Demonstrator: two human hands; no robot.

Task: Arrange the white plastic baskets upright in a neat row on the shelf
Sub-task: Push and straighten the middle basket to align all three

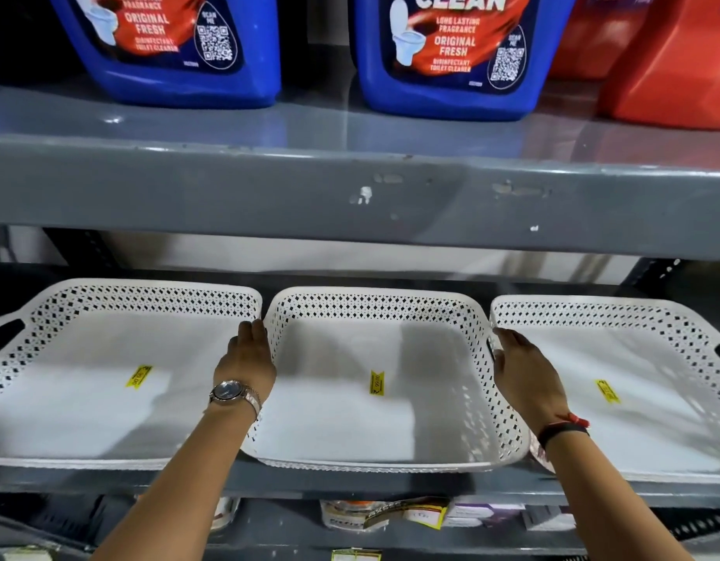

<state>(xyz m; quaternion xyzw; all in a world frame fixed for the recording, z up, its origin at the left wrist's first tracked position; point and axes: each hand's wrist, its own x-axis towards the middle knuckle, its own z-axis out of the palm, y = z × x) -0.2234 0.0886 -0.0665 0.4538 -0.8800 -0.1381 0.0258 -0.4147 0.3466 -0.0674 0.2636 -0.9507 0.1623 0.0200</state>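
Three white perforated plastic baskets lie flat and open side up, side by side on the grey shelf (350, 481). Each has a yellow price sticker inside. My left hand (247, 358) grips the left rim of the middle basket (374, 305), between it and the left basket (107, 291). My right hand (520, 370) holds the middle basket's right rim at its handle slot, beside the right basket (617, 313). The middle basket's front edge sits slightly forward over the shelf lip.
The shelf above (350, 196) hangs low over the baskets and carries two blue toilet-cleaner jugs (180, 66) and red jugs (674, 74). Small packaged goods (390, 516) sit on the shelf below.
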